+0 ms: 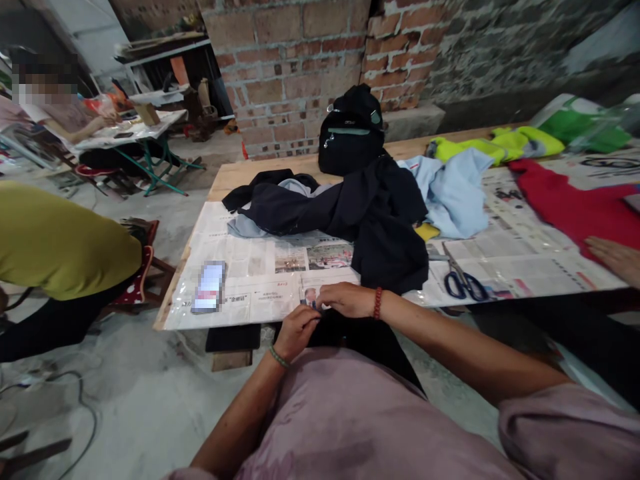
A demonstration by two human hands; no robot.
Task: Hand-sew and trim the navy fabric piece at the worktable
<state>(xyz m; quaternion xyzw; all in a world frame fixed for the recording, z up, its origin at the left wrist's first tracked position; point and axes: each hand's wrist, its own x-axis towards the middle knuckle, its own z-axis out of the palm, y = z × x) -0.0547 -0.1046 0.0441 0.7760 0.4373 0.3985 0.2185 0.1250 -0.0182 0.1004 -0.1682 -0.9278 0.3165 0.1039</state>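
Note:
At the front edge of the table, my left hand (299, 327) and my right hand (347, 300) are close together, fingertips nearly meeting. Both have their fingers pinched; whatever lies between them is too small or hidden to make out. Black fabric (345, 330) shows just below them, over my lap. Beyond my right hand a dark navy garment (390, 260) lies crumpled across the newspaper-covered table (245, 267). To the right rest scissors with dark blue handles (465, 285). A phone (209, 287) with its screen lit lies to the left of my hands.
A black bag (351, 133) stands at the back, near a light blue garment (455, 190) and a yellow-green garment (500, 143). At right, another person's hand (615, 257) touches red fabric (580, 200). A person in a mustard top (65, 237) sits at left.

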